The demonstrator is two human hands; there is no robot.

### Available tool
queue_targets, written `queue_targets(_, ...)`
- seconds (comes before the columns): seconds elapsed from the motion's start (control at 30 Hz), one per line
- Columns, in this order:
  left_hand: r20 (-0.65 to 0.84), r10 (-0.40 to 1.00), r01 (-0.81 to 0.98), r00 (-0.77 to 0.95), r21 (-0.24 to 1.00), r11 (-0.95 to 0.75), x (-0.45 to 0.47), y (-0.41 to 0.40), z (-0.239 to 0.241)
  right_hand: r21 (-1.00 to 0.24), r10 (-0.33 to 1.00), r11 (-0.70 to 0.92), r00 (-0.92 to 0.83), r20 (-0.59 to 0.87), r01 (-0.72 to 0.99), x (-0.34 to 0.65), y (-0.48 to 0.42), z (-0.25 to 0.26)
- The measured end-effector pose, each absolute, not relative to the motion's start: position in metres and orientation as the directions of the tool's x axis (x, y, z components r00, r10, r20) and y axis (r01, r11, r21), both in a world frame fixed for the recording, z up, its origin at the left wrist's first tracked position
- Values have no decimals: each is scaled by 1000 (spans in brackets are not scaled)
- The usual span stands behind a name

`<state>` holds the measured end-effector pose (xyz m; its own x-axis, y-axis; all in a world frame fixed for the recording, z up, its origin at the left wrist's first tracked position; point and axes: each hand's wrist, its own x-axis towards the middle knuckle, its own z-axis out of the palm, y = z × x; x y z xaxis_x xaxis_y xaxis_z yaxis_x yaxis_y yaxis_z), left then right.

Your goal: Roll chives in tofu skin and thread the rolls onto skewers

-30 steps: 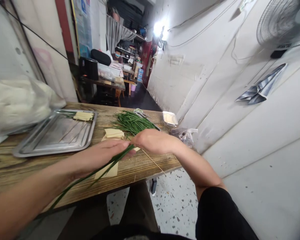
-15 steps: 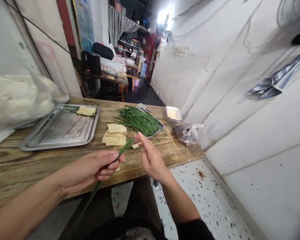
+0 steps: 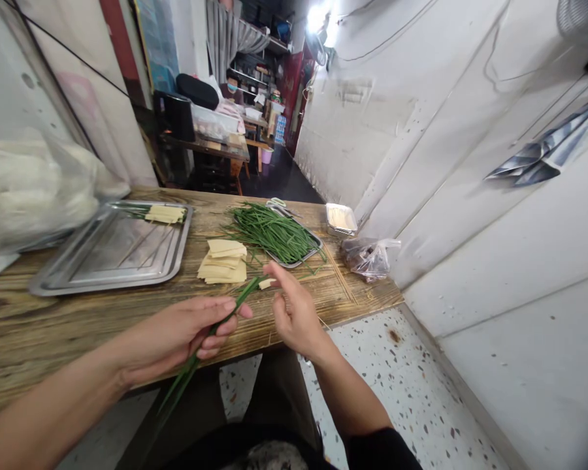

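Note:
My left hand (image 3: 196,333) is closed around a small bunch of green chives (image 3: 181,382), whose tips point up toward my right hand. The long ends hang below the table edge over my lap. My right hand (image 3: 296,313) is raised beside the tips, its index finger stretched out and thumb apart; the other fingers are partly hidden. Behind the hands lies a stack of pale yellow tofu sheets (image 3: 223,262). A small rolled sheet (image 3: 267,283) shows just behind my right fingertips. Farther back, loose chives (image 3: 274,232) are heaped on a small metal tray (image 3: 318,243).
On the left, a metal tray (image 3: 110,282) holds a chive bundle wrapped in sheets (image 3: 165,214) and thin skewers. A bulging plastic bag (image 3: 34,189) stands beside it. Wooden skewers (image 3: 340,274), a foil box (image 3: 342,220) and a bag of dark food (image 3: 367,258) lie right. A person (image 3: 232,91) sits far back.
The chives in my left hand sit slightly lower, and their hanging ends look more spread. My right hand stays by the tips. The view has shifted a little.

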<state>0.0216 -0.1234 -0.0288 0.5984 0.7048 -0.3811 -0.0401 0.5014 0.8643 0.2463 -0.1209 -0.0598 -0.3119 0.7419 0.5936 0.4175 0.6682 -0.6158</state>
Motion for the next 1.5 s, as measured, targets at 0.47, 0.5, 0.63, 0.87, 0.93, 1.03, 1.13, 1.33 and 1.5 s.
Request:
queue_targets(0.47,-398,693,-28,601,856,516,20,-123,-27,-362,627,761,-468,623,538,247,-122,-30)
queue_targets(0.5,-400,694,-30,599,854,519,19,-123,-27,-407,665,723,-404,628,558,248,-122,-29)
queue_targets(0.63,-407,691,-18,597,855,519,19,-124,-27,-674,809,574,-194,555,466,248,-119,-37)
queue_targets(0.87,-400,704,-9,587,866,499,23,-125,-29,-846,901,433,-125,415,313,234,-116,-50)
queue_targets(0.93,-396,707,-7,586,870,493,24,-126,-29,-849,898,439,-121,423,294,233,-115,-49)
queue_targets(1.03,-386,709,-2,590,878,479,23,-126,-28,-844,893,448,-96,440,294,234,-113,-49)
queue_targets(1.13,-393,712,10,582,879,477,22,-126,-28,-852,902,425,-66,426,305,235,-109,-53)
queue_targets(1.33,-393,713,52,581,892,449,21,-126,-24,-763,854,505,-108,508,404,249,-104,-48)
queue_targets(1.5,-385,725,157,571,918,364,23,-123,-26,-190,609,731,-501,615,655,253,-116,-21)
